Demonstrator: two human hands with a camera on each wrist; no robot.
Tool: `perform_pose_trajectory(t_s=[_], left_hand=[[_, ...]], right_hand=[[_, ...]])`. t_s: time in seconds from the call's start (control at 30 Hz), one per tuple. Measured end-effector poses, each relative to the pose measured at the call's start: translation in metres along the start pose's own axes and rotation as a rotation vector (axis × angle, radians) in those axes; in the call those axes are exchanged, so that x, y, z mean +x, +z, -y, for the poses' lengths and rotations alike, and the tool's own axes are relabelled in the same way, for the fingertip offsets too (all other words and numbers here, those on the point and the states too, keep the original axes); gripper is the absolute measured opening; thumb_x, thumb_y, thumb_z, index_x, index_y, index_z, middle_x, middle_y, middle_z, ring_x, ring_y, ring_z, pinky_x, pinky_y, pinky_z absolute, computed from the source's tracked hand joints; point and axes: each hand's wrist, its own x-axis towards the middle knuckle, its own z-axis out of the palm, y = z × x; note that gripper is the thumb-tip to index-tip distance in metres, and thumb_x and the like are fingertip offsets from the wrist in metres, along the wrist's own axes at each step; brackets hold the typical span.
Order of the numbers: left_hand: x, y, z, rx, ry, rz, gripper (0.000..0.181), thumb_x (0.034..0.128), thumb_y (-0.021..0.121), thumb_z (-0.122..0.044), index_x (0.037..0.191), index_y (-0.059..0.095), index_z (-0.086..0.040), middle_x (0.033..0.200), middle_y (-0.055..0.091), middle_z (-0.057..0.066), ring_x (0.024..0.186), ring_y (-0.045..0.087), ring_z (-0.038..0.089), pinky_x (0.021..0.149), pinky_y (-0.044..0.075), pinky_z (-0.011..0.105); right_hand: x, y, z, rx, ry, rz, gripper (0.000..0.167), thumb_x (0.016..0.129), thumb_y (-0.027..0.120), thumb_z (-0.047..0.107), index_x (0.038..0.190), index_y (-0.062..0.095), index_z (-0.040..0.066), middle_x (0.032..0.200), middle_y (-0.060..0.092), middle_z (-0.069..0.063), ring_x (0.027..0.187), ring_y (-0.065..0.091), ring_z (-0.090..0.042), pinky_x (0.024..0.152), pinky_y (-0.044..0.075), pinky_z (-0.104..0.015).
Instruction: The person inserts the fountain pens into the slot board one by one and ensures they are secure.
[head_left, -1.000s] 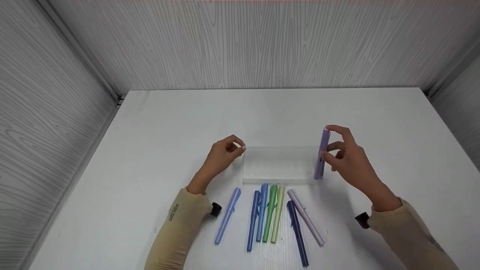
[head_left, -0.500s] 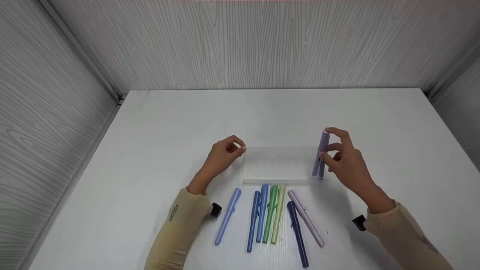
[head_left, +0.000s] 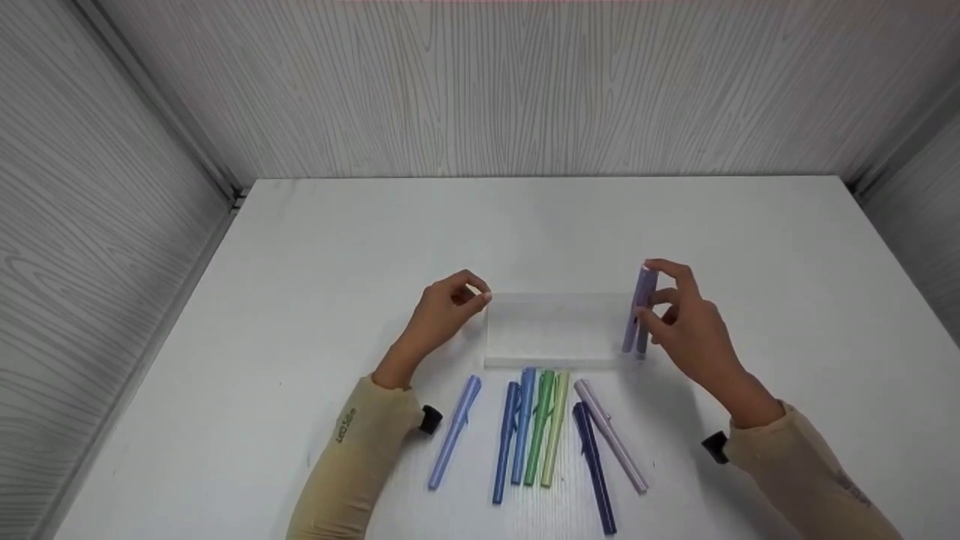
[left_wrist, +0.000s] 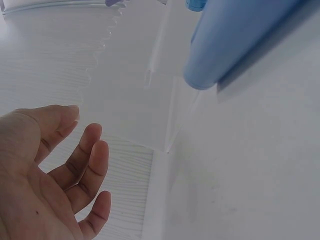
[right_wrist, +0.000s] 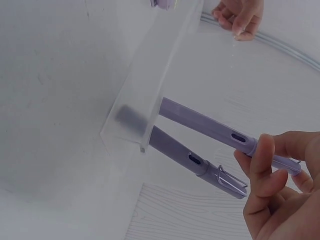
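A clear plastic pen stand (head_left: 559,330) with a notched top edge sits mid-table. My left hand (head_left: 448,306) pinches its upper left corner between thumb and forefinger. At the stand's right end, my right hand (head_left: 694,330) holds a light purple pen (right_wrist: 200,124) upright and slightly tilted, one fingertip on its top. The pen's lower end is at the stand's front trough. Beside it, a darker purple pen (right_wrist: 175,151) leans in the trough, its bottom showing dimly through the frosted wall. In the right wrist view that darker pen is apart from my fingers.
In front of the stand lie several pens: light blue (head_left: 454,433), darker blue (head_left: 506,442), mid-blue (head_left: 523,427), green (head_left: 539,429), yellow-green (head_left: 556,431), navy (head_left: 595,469) and pale lilac (head_left: 611,436). Grey wood-grain panels (head_left: 480,90) enclose the table's back and sides.
My right hand has shifted slightly left and down with the light purple pen, so the darker purple pen shows separately beside it. My left hand stays at the stand's corner.
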Motion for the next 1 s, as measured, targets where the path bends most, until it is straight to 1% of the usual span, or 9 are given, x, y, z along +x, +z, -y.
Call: perform_pose_trajectory(t_s=[0.17, 0.27, 0.37, 0.5, 0.67, 0.9, 1.0], left_hand=[[0.0001, -0.0001, 0.0009, 0.01, 0.028, -0.001, 0.013, 0.0942, 0.063, -0.023, 0.102, 0.067, -0.014, 0.083, 0.067, 0.017, 0.065, 0.05, 0.012, 0.062, 0.04, 0.027], [0.0003, -0.0001, 0.0009, 0.017, 0.022, -0.008, 0.013, 0.0939, 0.064, -0.024, 0.101, 0.067, -0.014, 0.084, 0.068, 0.012, 0.068, 0.053, 0.013, 0.063, 0.042, 0.027], [0.0002, 0.0003, 0.0006, 0.032, 0.007, -0.015, 0.013, 0.0936, 0.064, -0.025, 0.101, 0.068, -0.015, 0.087, 0.068, 0.007, 0.076, 0.058, 0.015, 0.066, 0.045, 0.028], [-0.0002, 0.0009, 0.0005, 0.052, -0.008, -0.016, 0.013, 0.0938, 0.063, -0.025, 0.101, 0.067, -0.016, 0.092, 0.069, 0.006, 0.084, 0.061, 0.019, 0.072, 0.049, 0.03], [-0.0007, 0.0012, 0.0012, 0.057, -0.007, -0.017, 0.013, 0.0938, 0.063, -0.025, 0.101, 0.067, -0.015, 0.093, 0.069, 0.007, 0.085, 0.062, 0.019, 0.073, 0.05, 0.032], [0.0005, 0.0009, 0.0014, 0.046, 0.004, -0.02, 0.013, 0.0932, 0.064, -0.026, 0.101, 0.067, -0.016, 0.094, 0.069, 0.006, 0.086, 0.062, 0.019, 0.077, 0.05, 0.034], [0.0008, 0.0012, 0.0019, 0.045, -0.011, -0.021, 0.013, 0.0932, 0.064, -0.027, 0.101, 0.067, -0.017, 0.094, 0.069, 0.006, 0.086, 0.061, 0.02, 0.076, 0.05, 0.034]], right_hand=[[-0.001, 0.0009, -0.0001, -0.011, 0.007, -0.002, 0.062, 0.091, 0.063, 0.003, 0.141, 0.032, 0.019, 0.097, 0.071, -0.018, 0.057, 0.054, -0.012, 0.053, 0.042, -0.022], [-0.0012, 0.0014, -0.0003, -0.014, 0.0, -0.012, 0.062, 0.09, 0.064, 0.003, 0.141, 0.032, 0.019, 0.096, 0.071, -0.018, 0.057, 0.053, -0.012, 0.052, 0.041, -0.022], [-0.0014, 0.0023, -0.001, -0.017, 0.003, -0.012, 0.062, 0.09, 0.064, 0.003, 0.141, 0.032, 0.019, 0.096, 0.071, -0.017, 0.058, 0.053, -0.013, 0.053, 0.041, -0.022], [-0.0019, 0.0047, -0.0023, -0.02, 0.014, -0.001, 0.062, 0.09, 0.064, 0.004, 0.142, 0.032, 0.019, 0.097, 0.071, -0.016, 0.06, 0.052, -0.014, 0.053, 0.041, -0.022], [-0.0023, 0.0071, -0.0031, -0.029, 0.022, 0.01, 0.062, 0.09, 0.064, 0.003, 0.141, 0.032, 0.017, 0.098, 0.07, -0.016, 0.062, 0.051, -0.016, 0.054, 0.04, -0.023], [-0.0018, 0.0078, -0.004, -0.042, 0.018, 0.004, 0.061, 0.089, 0.064, 0.003, 0.14, 0.033, 0.016, 0.1, 0.068, -0.016, 0.063, 0.051, -0.016, 0.053, 0.04, -0.023], [-0.0023, 0.0087, -0.0044, -0.038, 0.019, 0.007, 0.061, 0.09, 0.064, 0.003, 0.141, 0.033, 0.016, 0.101, 0.067, -0.016, 0.064, 0.052, -0.016, 0.053, 0.04, -0.024]])
